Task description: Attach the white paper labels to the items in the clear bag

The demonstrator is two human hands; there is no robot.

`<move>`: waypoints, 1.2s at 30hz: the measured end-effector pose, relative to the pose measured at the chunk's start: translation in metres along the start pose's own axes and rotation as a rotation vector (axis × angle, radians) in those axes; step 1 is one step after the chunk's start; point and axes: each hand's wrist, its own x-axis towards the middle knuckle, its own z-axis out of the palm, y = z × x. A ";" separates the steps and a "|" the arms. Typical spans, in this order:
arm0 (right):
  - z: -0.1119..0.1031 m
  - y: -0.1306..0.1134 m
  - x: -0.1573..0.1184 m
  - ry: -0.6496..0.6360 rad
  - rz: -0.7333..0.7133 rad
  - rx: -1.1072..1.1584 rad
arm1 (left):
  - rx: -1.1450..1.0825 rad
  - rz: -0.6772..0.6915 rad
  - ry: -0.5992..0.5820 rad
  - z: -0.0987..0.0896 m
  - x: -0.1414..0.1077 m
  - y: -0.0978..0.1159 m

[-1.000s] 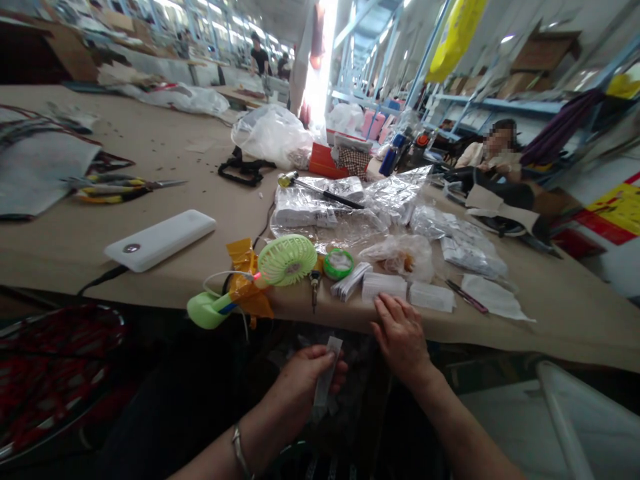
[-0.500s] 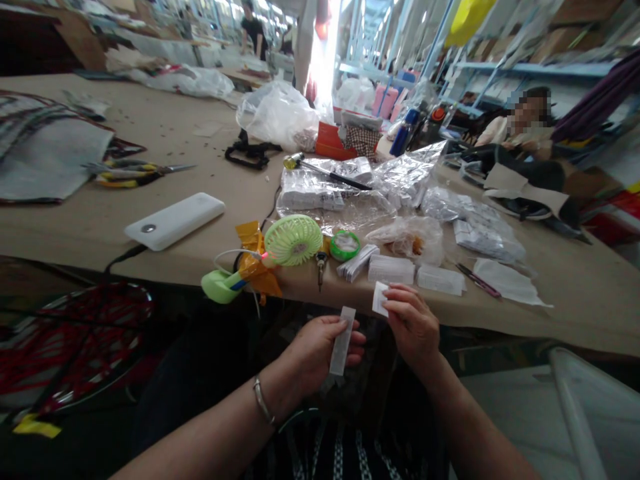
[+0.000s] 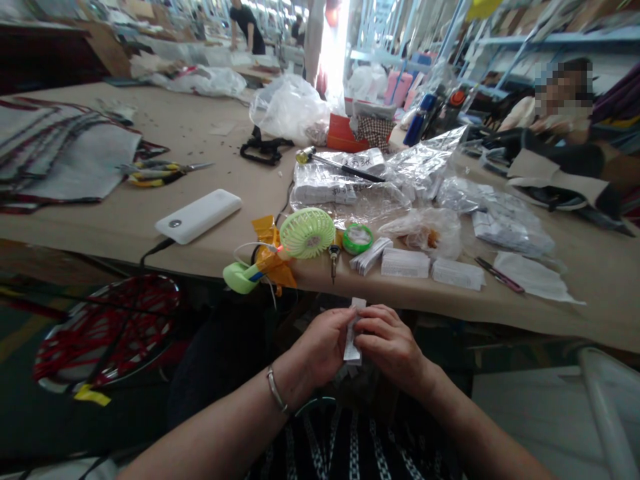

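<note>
In front of the table edge, my left hand (image 3: pixel 323 343) pinches a narrow whitish strip (image 3: pixel 353 352) that stands upright between my hands. My right hand (image 3: pixel 393 339) is closed against the strip's right side, with its fingertips on the strip's face. The small white label that hand carried is now mostly hidden by the fingers. Just beyond my hands, at the table's edge, lie a stack of white labels (image 3: pixel 405 263), a second stack of clear-looking strips (image 3: pixel 457 273) and a bundle of folded white slips (image 3: pixel 371 256).
A green fan (image 3: pixel 307 233) is taped at the table edge, beside a screwdriver-like tool (image 3: pixel 334 261) and a green tape roll (image 3: pixel 357 238). A power bank (image 3: pixel 199 217), pliers (image 3: pixel 155 172), a hammer (image 3: pixel 345 167) and plastic-wrapped packets (image 3: pixel 510 223) lie around. Another person (image 3: pixel 555 107) sits at right.
My right hand has moved left and brought its white label to the strip in my left hand. Both hands now meet. The camera view has shifted slightly left.
</note>
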 end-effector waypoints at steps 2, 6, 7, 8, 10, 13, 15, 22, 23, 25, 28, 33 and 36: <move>0.002 -0.002 0.000 0.016 -0.010 0.017 | 0.028 0.033 0.005 -0.002 0.001 -0.002; -0.002 -0.003 -0.004 0.011 0.016 0.026 | 0.084 0.018 0.045 -0.002 0.001 -0.004; -0.006 0.000 -0.007 0.015 0.043 0.010 | 0.102 0.004 0.063 -0.002 0.000 -0.003; -0.011 0.004 -0.011 0.039 0.083 -0.022 | 0.121 -0.013 0.082 -0.001 -0.002 -0.001; -0.025 0.017 -0.022 0.130 0.215 -0.153 | 0.180 -0.063 0.151 0.001 -0.005 0.002; -0.048 0.043 -0.044 0.228 0.482 -0.472 | 0.245 -0.084 0.212 0.002 -0.005 0.004; -0.059 0.058 -0.057 0.169 0.599 -0.652 | 0.258 -0.093 0.216 0.002 -0.004 0.002; -0.072 0.074 -0.073 0.038 0.609 -0.728 | 0.274 -0.094 0.210 -0.002 -0.001 -0.002; -0.074 0.075 -0.072 0.058 0.599 -0.707 | 0.276 -0.091 0.212 -0.003 -0.001 -0.001; -0.076 0.077 -0.068 0.076 0.584 -0.690 | 0.278 -0.089 0.219 -0.003 -0.002 0.000; -0.076 0.082 -0.068 0.063 0.569 -0.694 | 0.278 -0.090 0.224 -0.003 -0.002 0.000; -0.078 0.083 -0.072 0.194 0.513 -0.582 | 0.284 -0.084 0.221 -0.001 -0.003 0.000; -0.070 0.064 -0.061 0.349 0.504 -0.394 | 0.282 -0.079 0.188 0.002 -0.004 0.000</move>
